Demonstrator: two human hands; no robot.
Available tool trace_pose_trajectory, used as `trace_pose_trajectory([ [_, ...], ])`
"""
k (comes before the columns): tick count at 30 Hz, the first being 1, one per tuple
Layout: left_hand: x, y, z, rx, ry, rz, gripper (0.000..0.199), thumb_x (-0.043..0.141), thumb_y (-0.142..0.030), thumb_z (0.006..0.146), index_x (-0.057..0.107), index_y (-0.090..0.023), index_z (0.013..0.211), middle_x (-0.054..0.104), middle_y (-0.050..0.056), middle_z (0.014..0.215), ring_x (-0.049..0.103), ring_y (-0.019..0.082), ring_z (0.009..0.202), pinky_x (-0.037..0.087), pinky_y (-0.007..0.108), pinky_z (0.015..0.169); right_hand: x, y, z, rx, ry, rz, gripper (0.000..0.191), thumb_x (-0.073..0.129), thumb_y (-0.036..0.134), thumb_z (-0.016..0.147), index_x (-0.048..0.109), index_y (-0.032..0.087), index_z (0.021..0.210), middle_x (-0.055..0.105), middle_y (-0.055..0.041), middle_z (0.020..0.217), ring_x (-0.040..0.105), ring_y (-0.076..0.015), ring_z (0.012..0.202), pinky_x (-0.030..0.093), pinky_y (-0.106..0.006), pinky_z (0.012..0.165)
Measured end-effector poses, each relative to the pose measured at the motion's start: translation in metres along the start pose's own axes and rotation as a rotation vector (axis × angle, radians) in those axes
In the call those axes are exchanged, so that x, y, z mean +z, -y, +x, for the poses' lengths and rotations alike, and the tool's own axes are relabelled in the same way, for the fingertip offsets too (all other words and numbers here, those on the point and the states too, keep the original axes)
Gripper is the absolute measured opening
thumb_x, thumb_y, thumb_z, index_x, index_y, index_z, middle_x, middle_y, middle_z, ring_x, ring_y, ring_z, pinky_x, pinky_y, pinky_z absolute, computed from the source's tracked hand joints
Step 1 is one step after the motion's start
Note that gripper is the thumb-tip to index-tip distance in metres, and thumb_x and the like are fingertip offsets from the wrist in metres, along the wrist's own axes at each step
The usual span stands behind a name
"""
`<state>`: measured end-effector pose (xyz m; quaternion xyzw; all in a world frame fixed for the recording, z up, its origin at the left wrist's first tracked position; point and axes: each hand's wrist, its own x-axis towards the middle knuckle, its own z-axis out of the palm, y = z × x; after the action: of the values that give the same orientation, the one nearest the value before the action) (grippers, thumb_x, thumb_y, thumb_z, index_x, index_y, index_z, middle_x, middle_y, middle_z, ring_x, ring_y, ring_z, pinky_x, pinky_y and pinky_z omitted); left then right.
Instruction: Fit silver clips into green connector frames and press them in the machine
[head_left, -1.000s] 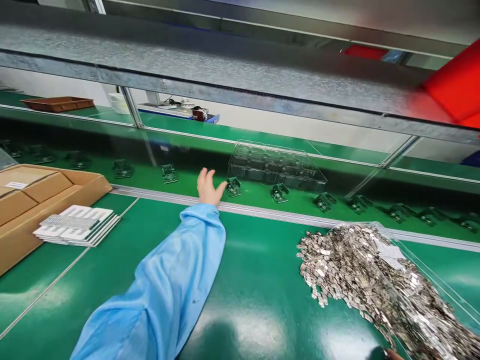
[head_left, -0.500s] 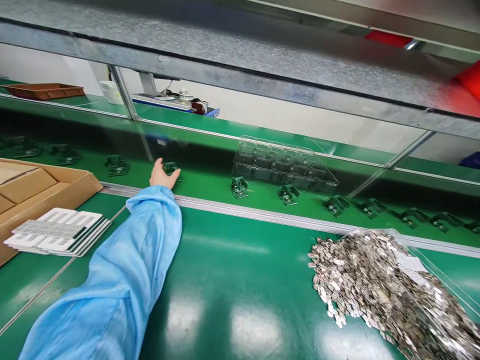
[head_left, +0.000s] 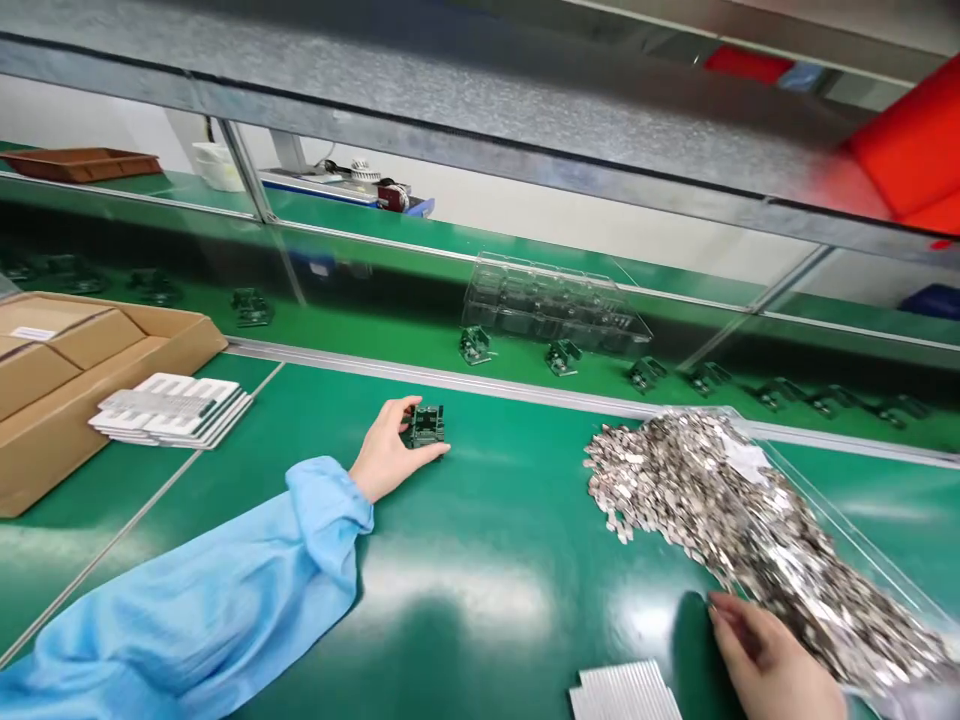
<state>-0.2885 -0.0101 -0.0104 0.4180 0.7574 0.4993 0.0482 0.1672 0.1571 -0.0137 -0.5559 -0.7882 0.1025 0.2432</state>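
Observation:
My left hand (head_left: 397, 450), in a light blue sleeve, grips a small green circuit board (head_left: 427, 425) by its edges, thumb on the near side and fingers on the far side, over the green bench. At the lower right is my right hand (head_left: 776, 655), fingers curled and thumb drawn in beside a heap of small silvery metal pieces (head_left: 697, 490). Whether anything sits between its fingertips is hidden. Left of it, at the bottom edge, lies a ridged silver-white block (head_left: 626, 692), partly cut off.
Several more circuit boards (head_left: 564, 357) stand in a row on the green strip behind a metal rail (head_left: 525, 388). A clear plastic tray (head_left: 555, 300) leans behind them. Stacked white panels (head_left: 176, 410) and a cardboard box (head_left: 112, 390) sit left. A metal shelf (head_left: 450, 135) spans overhead.
My left hand has brought a circuit board from the back strip toward me and to the right, over the bench. My right hand and the ridged block have come into view.

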Motion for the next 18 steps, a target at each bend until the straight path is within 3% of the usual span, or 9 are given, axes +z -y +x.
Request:
trace_pose_trajectory([
  [3,-0.006,-0.013,-0.036,0.011,0.140,0.060,0.091,0.079,-0.052,0.060,0.037,-0.025,0.136,0.048,0.013,0.134,0.052,0.031,0.123,0.043,0.046,0.105,-0.021,0.028,-0.017,0.118,0.036,0.207,0.037,0.062,0.053,0.063,0.072,0.022,0.081,0.072,-0.0076,0.070,0.068,-0.0265,0.055,0.056,-0.035,0.048],
  [6,-0.014,-0.016,-0.047,0.063,0.257,0.144,0.107,0.083,-0.049,0.055,0.027,-0.025,0.143,0.047,0.015,0.139,0.041,0.036,0.133,0.033,0.052,0.110,-0.040,0.054,-0.046,0.148,0.051,0.488,0.039,0.069,0.052,0.065,0.072,0.019,0.086,0.072,-0.0088,0.076,0.069,-0.0244,0.062,0.060,-0.031,0.056],
  [9,-0.017,-0.017,-0.047,0.102,0.341,0.183,0.089,0.079,-0.045,0.063,0.036,-0.025,0.138,0.057,0.013,0.126,0.051,0.034,0.124,0.040,0.051,0.105,-0.052,0.073,-0.080,0.110,0.071,0.678,0.031,0.076,0.047,0.066,0.074,0.020,0.082,0.072,-0.0111,0.089,0.070,-0.0249,0.072,0.061,-0.026,0.056],
  [12,-0.011,-0.024,-0.056,0.172,0.322,0.073,0.065,0.076,-0.040,0.067,0.049,-0.025,0.124,0.056,0.011,0.121,0.060,0.030,0.110,0.051,0.046,0.093,-0.050,0.089,-0.110,0.094,0.123,0.855,0.020,0.078,0.041,0.069,0.076,0.022,0.075,0.072,-0.0131,0.102,0.070,-0.0285,0.087,0.060,-0.025,0.055],
  [15,0.003,-0.042,-0.085,0.124,0.341,-0.180,0.052,0.076,-0.036,0.068,0.053,-0.025,0.113,0.048,0.010,0.125,0.065,0.023,0.096,0.059,0.037,0.077,-0.043,0.106,-0.132,0.170,0.251,1.069,0.017,0.077,0.038,0.073,0.077,0.022,0.077,0.074,-0.0118,0.086,0.068,-0.0214,0.065,0.055,-0.023,0.047],
  [18,0.017,-0.069,-0.124,-0.029,0.467,-0.458,0.051,0.077,-0.033,0.067,0.051,-0.026,0.111,0.054,0.008,0.120,0.068,0.020,0.091,0.060,0.035,0.075,-0.037,0.124,-0.147,0.282,0.376,1.197,0.020,0.076,0.039,0.076,0.076,0.019,0.079,0.070,-0.0072,0.062,0.058,-0.0132,0.044,0.049,-0.020,0.040],
])
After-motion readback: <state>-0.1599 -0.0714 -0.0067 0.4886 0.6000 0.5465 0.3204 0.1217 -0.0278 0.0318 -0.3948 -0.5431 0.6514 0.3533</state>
